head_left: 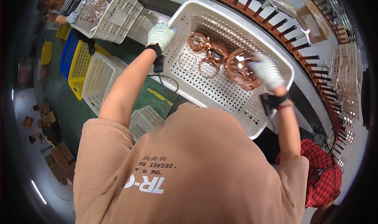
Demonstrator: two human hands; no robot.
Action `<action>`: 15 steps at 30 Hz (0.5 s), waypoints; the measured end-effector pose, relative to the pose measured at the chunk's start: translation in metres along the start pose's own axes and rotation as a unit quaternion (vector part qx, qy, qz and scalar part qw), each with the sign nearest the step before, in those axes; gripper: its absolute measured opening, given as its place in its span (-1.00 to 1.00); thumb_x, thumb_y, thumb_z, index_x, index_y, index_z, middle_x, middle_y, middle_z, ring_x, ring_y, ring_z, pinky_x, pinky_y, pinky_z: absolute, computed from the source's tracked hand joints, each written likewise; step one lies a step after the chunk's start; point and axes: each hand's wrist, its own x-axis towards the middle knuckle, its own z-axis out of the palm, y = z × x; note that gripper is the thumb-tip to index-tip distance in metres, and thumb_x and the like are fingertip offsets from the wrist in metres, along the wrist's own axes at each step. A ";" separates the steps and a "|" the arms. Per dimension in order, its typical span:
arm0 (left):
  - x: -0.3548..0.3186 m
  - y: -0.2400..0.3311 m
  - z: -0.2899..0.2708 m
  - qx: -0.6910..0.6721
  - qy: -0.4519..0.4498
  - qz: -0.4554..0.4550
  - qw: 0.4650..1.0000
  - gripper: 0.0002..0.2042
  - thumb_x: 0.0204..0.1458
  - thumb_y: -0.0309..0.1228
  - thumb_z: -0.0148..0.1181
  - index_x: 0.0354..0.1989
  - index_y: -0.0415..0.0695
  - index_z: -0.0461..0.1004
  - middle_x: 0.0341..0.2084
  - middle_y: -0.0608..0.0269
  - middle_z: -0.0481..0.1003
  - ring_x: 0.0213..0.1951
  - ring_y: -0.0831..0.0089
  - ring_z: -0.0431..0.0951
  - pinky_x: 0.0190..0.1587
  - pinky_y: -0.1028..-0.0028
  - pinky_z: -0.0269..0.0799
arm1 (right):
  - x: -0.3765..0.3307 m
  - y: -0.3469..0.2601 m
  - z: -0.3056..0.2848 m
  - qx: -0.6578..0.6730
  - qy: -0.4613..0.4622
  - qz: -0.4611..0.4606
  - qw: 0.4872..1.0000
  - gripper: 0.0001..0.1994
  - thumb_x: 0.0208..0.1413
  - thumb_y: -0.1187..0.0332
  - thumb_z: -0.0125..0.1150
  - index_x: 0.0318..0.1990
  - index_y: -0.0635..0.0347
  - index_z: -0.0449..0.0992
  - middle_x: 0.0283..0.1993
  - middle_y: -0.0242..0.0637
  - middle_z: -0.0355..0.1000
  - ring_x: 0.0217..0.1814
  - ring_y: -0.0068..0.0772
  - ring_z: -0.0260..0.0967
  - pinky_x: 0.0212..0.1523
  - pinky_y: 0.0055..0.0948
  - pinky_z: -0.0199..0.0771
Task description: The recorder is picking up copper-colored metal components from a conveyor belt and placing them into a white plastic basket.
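Observation:
A large white perforated plastic basket (197, 91) stands in front of me. Inside it lie bundles of thin copper-coloured metal rings (217, 51), heaped mostly towards the far side and the right. One paler, silvery ring (187, 61) lies flat on the left. My left hand (160, 36), in a striped white glove, is closed over the basket's left rim near its far corner. Over the right part of the heap is my gloved right hand (269, 72), smeared by motion. Its fingers are too blurred to show whether they hold a ring.
Beyond the basket curves a rail with a row of dark-handled pegs (271, 16). Stacked white crates (118, 17) full of metal pieces stand at the far left, beside another person's gloved hand (72, 17). Yellow crates (80, 76) are at left; someone in a red checked shirt (323, 176) is at right.

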 end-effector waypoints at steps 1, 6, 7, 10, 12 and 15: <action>0.001 0.005 -0.005 0.003 0.007 0.022 1.000 -0.53 0.09 -0.01 0.23 -0.06 -0.19 0.65 -0.21 -0.16 0.65 -0.13 -0.04 0.67 0.00 0.09 0.55 | 0.019 0.004 0.043 0.000 -0.023 -0.025 0.999 -0.67 0.15 0.27 0.17 -0.04 0.31 0.59 -0.15 0.14 0.58 -0.07 0.17 0.56 0.01 -0.06 0.54; 0.012 -0.012 0.016 0.088 0.039 0.116 0.989 -0.65 0.05 -0.15 0.14 -0.22 -0.14 0.70 -0.30 -0.10 0.67 -0.24 0.02 0.71 -0.14 0.09 0.60 | 0.106 -0.024 0.179 -0.074 -0.231 -0.055 0.969 -0.69 0.12 0.22 0.16 -0.15 0.27 0.63 0.04 0.18 0.55 0.07 0.21 0.52 0.12 -0.01 0.51; 0.006 -0.009 0.014 0.054 0.039 0.073 0.995 -0.70 -0.01 -0.25 0.12 -0.25 -0.12 0.70 -0.32 -0.08 0.68 -0.27 0.05 0.71 -0.19 0.09 0.60 | 0.108 -0.045 0.185 -0.006 -0.218 -0.062 0.974 -0.63 0.14 0.18 0.19 -0.04 0.25 0.64 0.11 0.15 0.54 0.15 0.13 0.51 0.18 -0.07 0.50; -0.001 0.026 0.005 -0.070 0.060 0.030 0.995 -0.78 -0.08 -0.34 0.18 -0.32 -0.13 0.68 -0.36 -0.08 0.67 -0.26 0.01 0.70 -0.15 0.10 0.61 | 0.130 0.000 0.244 0.168 -0.230 0.070 0.956 -0.37 0.14 0.19 0.32 0.34 0.29 0.39 0.23 0.12 0.50 0.22 -0.05 0.51 0.20 -0.22 0.50; -0.002 0.026 0.005 -0.079 0.049 0.027 0.995 -0.76 -0.05 -0.35 0.20 -0.25 -0.15 0.67 -0.31 -0.08 0.67 -0.23 0.00 0.69 -0.12 0.10 0.61 | 0.131 0.012 0.273 0.210 -0.200 0.133 0.948 -0.24 -0.01 0.27 0.45 0.36 0.39 0.33 0.23 0.04 0.52 0.21 -0.17 0.51 0.22 -0.30 0.48; -0.011 0.021 0.016 -0.072 0.072 0.035 0.994 -0.74 0.00 -0.34 0.20 -0.19 -0.20 0.65 -0.26 -0.12 0.66 -0.21 -0.03 0.69 -0.11 0.10 0.61 | 0.117 0.021 0.289 0.149 -0.173 0.111 0.967 -0.18 -0.06 0.30 0.48 0.38 0.40 0.29 0.20 0.05 0.53 0.18 -0.16 0.52 0.21 -0.31 0.47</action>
